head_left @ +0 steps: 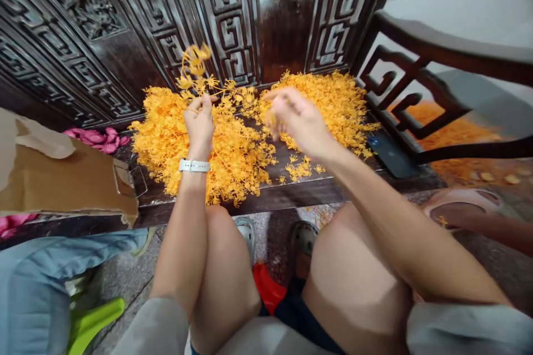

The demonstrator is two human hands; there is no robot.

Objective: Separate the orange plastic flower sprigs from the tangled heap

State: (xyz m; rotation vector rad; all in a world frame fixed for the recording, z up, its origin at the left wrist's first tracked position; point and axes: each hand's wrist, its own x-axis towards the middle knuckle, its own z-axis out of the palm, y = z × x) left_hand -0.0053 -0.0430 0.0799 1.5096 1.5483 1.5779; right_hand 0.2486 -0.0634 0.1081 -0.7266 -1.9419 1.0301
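My left hand (200, 122), with a white watch band at its wrist, is closed on the stem of a yellow artificial flower sprig (195, 64). The sprig stands up above the fingers, and its top is blurred. Below that hand spreads a large heap of yellow flower sprigs (225, 161). Off to the right, my right hand (293, 116) is in front of a second yellow heap (333, 105). Motion smears its fingers, so whether they hold anything does not show. A few loose yellow pieces (300, 169) lie on the wooden bench between the heaps.
A torn cardboard box (66, 172) stands at the left, with a pink bundle (102, 138) behind it. A dark phone (393, 155) lies by the carved armrest (416, 83). Another person's blue-clad leg (37, 283) is at lower left; a green plastic piece (95, 324) is nearby.
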